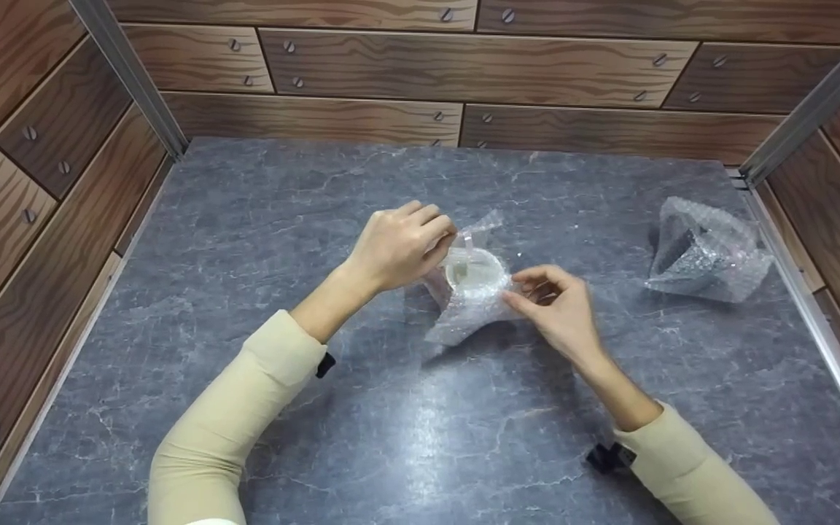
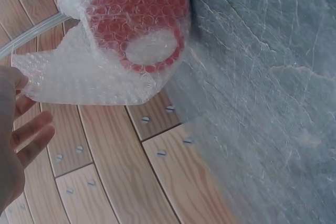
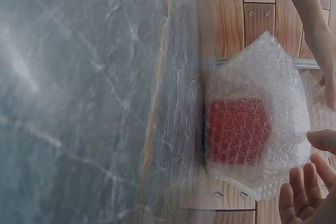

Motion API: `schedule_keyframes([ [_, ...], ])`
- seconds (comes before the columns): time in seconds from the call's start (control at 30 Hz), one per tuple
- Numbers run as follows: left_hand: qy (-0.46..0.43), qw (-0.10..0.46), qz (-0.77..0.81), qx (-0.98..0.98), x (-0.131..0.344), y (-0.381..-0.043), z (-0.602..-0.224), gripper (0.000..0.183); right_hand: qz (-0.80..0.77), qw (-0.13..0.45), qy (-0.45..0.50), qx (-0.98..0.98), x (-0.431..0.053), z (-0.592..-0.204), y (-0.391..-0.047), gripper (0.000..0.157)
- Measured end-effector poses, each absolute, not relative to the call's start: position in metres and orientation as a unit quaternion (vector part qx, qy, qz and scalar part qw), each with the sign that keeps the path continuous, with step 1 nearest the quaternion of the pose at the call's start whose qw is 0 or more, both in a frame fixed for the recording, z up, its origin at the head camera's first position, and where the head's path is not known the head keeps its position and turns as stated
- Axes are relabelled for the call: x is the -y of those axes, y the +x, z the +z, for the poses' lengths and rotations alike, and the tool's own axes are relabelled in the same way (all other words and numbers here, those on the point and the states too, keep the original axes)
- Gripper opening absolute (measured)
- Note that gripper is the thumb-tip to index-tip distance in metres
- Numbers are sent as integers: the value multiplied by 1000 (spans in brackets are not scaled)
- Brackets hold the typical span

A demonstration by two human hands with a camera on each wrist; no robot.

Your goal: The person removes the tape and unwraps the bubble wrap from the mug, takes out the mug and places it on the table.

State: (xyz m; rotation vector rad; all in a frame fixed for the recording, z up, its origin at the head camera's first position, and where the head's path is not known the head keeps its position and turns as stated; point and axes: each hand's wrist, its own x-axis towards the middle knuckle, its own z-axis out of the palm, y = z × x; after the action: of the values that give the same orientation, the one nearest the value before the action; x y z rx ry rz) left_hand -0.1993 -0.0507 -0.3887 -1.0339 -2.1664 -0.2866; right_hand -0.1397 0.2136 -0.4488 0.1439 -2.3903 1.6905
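A red mug (image 2: pixel 139 3) stands on the grey marbled table, wrapped in clear bubble wrap (image 1: pixel 464 313). Its handle (image 2: pixel 177 51) shows through the wrap in the left wrist view, and its pale round opening faces up in the head view. With thumb and forefinger, my left hand (image 1: pixel 407 244) pinches a loose flap of the wrap beside the rim; the other fingers are apart from it in the left wrist view. On the other side, my right hand (image 1: pixel 555 302) pinches the wrap's edge near the rim between thumb and fingertips.
Another bubble-wrapped object (image 1: pixel 712 251), dark under its wrap, lies near the table's right edge. Wood-patterned panels (image 1: pixel 464 69) enclose the back and both sides. Metal posts (image 1: pixel 814 102) stand at the rear corners.
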Motion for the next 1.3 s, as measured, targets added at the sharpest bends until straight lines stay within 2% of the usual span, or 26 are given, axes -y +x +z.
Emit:
schedule_keyframes([
  [0.43, -393, 349, -136, 840, 51, -202, -399, 10, 546, 111, 38, 830, -213, -447, -138, 31],
  [0.8, -382, 347, -135, 846, 63, -199, -422, 27, 537, 108, 41, 835, -213, -448, -140, 30],
  [1.03, -392, 370, -149, 829, 69, -199, -435, 37, 543, 110, 45, 831, -213, -449, -140, 29],
  [1.3, -394, 399, -152, 814, 72, -195, -445, 33, 547, 107, 44, 829, -213, -448, -140, 29],
])
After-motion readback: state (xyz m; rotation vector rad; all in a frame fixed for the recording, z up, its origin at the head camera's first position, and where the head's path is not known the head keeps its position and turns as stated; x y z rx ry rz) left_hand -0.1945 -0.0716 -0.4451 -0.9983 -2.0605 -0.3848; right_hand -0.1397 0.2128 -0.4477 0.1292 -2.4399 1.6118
